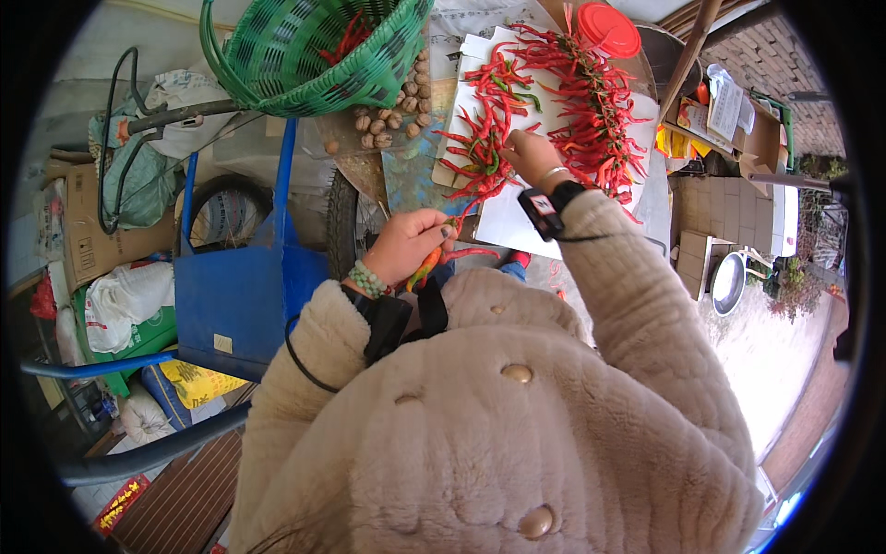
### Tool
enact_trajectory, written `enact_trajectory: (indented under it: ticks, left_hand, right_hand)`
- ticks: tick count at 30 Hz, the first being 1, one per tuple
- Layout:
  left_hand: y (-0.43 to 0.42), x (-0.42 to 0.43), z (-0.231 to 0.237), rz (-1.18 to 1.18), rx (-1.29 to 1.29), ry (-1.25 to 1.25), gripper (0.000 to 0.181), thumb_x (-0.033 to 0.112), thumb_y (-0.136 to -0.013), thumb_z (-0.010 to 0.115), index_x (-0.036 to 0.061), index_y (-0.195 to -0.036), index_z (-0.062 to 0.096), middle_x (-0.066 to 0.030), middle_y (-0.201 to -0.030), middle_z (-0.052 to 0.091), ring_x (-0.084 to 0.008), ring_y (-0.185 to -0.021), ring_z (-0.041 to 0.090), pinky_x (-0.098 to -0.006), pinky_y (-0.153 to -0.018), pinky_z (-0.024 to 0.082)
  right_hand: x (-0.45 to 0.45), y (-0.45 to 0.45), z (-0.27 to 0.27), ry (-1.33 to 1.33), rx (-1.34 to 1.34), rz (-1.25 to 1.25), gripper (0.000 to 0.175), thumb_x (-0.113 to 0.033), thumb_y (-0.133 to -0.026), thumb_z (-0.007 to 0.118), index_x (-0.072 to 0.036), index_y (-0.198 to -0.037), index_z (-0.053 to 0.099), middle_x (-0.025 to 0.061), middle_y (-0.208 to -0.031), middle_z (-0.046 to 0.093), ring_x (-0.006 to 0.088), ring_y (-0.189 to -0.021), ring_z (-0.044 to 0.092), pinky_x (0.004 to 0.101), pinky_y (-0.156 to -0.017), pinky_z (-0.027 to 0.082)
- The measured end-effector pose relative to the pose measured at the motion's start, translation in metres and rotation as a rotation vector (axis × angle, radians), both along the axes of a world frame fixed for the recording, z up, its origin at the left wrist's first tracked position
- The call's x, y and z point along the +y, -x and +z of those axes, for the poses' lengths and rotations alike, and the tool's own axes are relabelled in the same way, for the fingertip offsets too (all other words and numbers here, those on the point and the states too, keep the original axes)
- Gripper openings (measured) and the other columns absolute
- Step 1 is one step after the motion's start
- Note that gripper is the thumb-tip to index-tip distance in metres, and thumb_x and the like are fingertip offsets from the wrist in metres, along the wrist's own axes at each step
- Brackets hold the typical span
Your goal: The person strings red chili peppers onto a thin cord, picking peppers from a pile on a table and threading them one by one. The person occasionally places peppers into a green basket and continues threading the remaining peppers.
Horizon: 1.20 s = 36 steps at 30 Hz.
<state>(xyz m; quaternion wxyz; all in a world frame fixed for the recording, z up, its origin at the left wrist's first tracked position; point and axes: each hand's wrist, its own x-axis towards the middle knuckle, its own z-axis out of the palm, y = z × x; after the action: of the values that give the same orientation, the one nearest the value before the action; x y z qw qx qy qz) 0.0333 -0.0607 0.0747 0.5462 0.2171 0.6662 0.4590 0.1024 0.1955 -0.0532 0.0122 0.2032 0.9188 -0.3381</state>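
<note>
My left hand (408,242) pinches a bunch of chili peppers close to my body. An orange-green chili (424,267) hangs below its fingers, and a red chili (472,254) sticks out to the right. Farther forward, my right hand (534,158) is at the right edge of a loose row of red and green chilies (484,131); its bent fingers hide whether it grips one. To the right of that row lies a thick strung bunch of red chilies (595,118), stems toward its middle. White cardboard (509,215) lies beneath both.
A green woven basket (297,90) holding some red chilies stands at upper left, beside several walnuts (382,126). A round red lid (609,30) lies beyond the strung bunch. On the left is a blue metal cart panel (228,305) near a tire (341,225).
</note>
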Motion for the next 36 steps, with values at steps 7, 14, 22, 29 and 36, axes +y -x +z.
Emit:
enact_trajectory:
  ticks: [7, 14, 22, 29, 36]
  left_hand:
    - [0.009, -0.024, -0.014, 0.221, -0.117, 0.038, 0.017, 0.011, -0.093, 0.046, -0.0025, -0.094, 0.057, -0.0034, -0.082, 0.06, -0.0077, -0.072, 0.055, -0.0208, -0.065, 0.045]
    - [0.016, -0.015, -0.02, 0.324, -0.126, -0.013, 0.015, 0.011, -0.092, 0.047, 0.001, -0.087, 0.057, -0.0008, -0.074, 0.058, -0.0056, -0.057, 0.052, -0.0203, -0.052, 0.043]
    - [0.006, 0.009, -0.02, 0.313, -0.094, -0.086, 0.015, 0.01, -0.092, 0.049, -0.0009, -0.097, 0.059, 0.001, -0.079, 0.058, -0.0031, -0.065, 0.049, -0.0179, -0.06, 0.041]
    - [-0.004, 0.02, -0.014, 0.184, -0.188, -0.085, 0.014, 0.009, -0.09, 0.051, -0.001, -0.097, 0.059, 0.002, -0.079, 0.057, -0.0031, -0.068, 0.049, -0.0188, -0.06, 0.041]
    - [-0.011, 0.03, -0.012, 0.079, -0.111, -0.029, 0.015, 0.012, -0.092, 0.05, -0.0001, -0.096, 0.059, 0.0001, -0.079, 0.057, -0.004, -0.062, 0.052, -0.0192, -0.055, 0.044]
  right_hand:
    - [-0.013, 0.043, -0.031, -0.08, -0.277, -0.098, 0.027, -0.027, -0.077, 0.061, -0.002, -0.086, 0.064, 0.0203, -0.086, 0.064, 0.0365, -0.081, 0.061, 0.0436, -0.076, 0.049]
    - [0.013, 0.02, -0.032, 0.315, -0.069, -0.208, 0.026, -0.029, -0.077, 0.06, -0.004, -0.083, 0.064, 0.0148, -0.077, 0.064, 0.0292, -0.073, 0.062, 0.0373, -0.069, 0.049]
    - [-0.011, -0.014, 0.045, 1.023, 0.178, -0.145, 0.011, -0.014, -0.087, 0.058, -0.003, -0.083, 0.056, -0.0006, -0.075, 0.056, 0.0077, -0.068, 0.055, 0.0224, -0.063, 0.048]
    - [-0.074, -0.027, 0.08, 1.235, 0.265, -0.15, 0.007, -0.006, -0.088, 0.054, -0.002, -0.084, 0.05, 0.0017, -0.078, 0.056, 0.0089, -0.069, 0.058, 0.0237, -0.065, 0.05]
    - [-0.059, -0.043, 0.082, 1.186, 0.191, -0.022, 0.008, -0.008, -0.088, 0.055, -0.001, -0.083, 0.056, 0.0009, -0.073, 0.058, 0.0072, -0.067, 0.056, 0.0235, -0.061, 0.047]
